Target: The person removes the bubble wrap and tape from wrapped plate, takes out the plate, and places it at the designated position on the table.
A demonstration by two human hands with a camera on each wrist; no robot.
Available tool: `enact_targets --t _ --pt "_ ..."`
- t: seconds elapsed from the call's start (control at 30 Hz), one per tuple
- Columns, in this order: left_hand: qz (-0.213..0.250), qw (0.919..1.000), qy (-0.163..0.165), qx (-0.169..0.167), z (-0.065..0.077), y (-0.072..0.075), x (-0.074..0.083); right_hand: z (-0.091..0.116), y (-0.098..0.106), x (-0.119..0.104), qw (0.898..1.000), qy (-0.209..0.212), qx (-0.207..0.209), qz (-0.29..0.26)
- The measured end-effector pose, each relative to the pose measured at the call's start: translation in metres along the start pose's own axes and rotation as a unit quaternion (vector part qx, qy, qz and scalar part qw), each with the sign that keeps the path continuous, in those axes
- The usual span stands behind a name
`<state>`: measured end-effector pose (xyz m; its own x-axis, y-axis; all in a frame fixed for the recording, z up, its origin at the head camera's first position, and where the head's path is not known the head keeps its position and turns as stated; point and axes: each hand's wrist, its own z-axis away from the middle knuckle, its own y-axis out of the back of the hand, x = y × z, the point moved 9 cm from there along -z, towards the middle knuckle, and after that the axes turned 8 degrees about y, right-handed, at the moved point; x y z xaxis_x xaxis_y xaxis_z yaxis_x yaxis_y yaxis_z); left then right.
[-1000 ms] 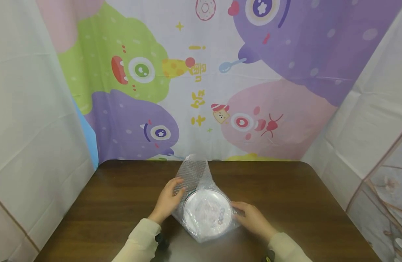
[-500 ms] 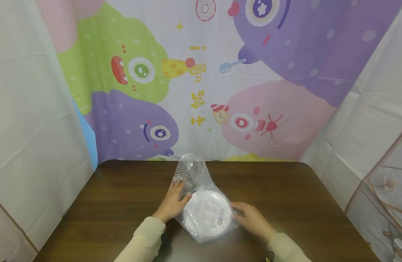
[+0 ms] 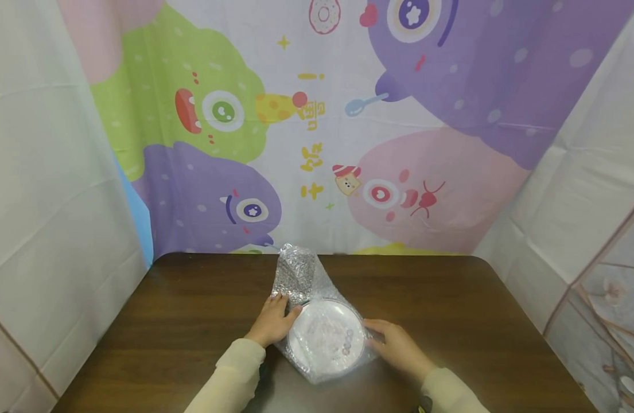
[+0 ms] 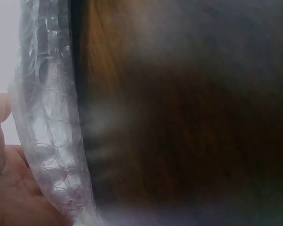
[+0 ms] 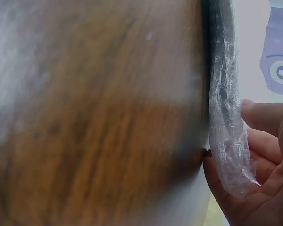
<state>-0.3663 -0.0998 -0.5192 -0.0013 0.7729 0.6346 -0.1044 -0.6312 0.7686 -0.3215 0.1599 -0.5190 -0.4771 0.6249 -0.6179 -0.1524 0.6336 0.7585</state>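
A round white plate (image 3: 324, 338) with a small coloured print lies inside clear bubble wrap (image 3: 295, 269) on the table. A loose flap of the wrap stretches beyond the plate to the table's far edge. My left hand (image 3: 273, 322) rests at the plate's left side, fingers laid on the folded wrap and thumb at the plate's rim. At the right side, my right hand (image 3: 396, 344) pinches the wrapped edge. In the right wrist view, its thumb (image 5: 264, 115) is on the upper side of the bubble wrap (image 5: 226, 117), and a fingertip shows past the lower side.
The dark wooden table (image 3: 451, 304) extends around the bundle on both sides. Behind it hangs a cartoon-printed curtain (image 3: 317, 223). Pale panels (image 3: 53, 229) flank the table at left and right.
My left hand has moved slightly right and nearer, bringing its thumb to the plate's rim. The far flap has shifted a little left and been pressed down. My right hand stays in place.
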Motion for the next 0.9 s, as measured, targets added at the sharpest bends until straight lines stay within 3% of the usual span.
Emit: enact_targets --t 0.13,0.33,0.6,0.77,0.9 --pt "-0.003 0.9999 -0.003 0.01 0.002 0.001 0.002 0.0 0.0 0.0 1.0 0.001 0.002 0.001" --pt "-0.017 0.9981 -0.006 0.059 0.009 0.01 0.006 0.0 0.001 -0.002 1.0 0.009 0.01 0.009" --pt "0.003 0.9951 -0.023 0.096 0.029 0.023 0.018 -0.001 0.001 -0.004 1.0 0.013 0.006 0.009" --pt "0.033 0.9947 -0.035 0.091 0.047 0.024 0.027 -0.001 0.001 -0.005 1.0 0.018 0.009 0.011" --pt "0.022 0.9957 -0.051 0.074 0.063 0.014 0.035 -0.001 0.001 -0.004 1.0 0.021 0.009 0.012"
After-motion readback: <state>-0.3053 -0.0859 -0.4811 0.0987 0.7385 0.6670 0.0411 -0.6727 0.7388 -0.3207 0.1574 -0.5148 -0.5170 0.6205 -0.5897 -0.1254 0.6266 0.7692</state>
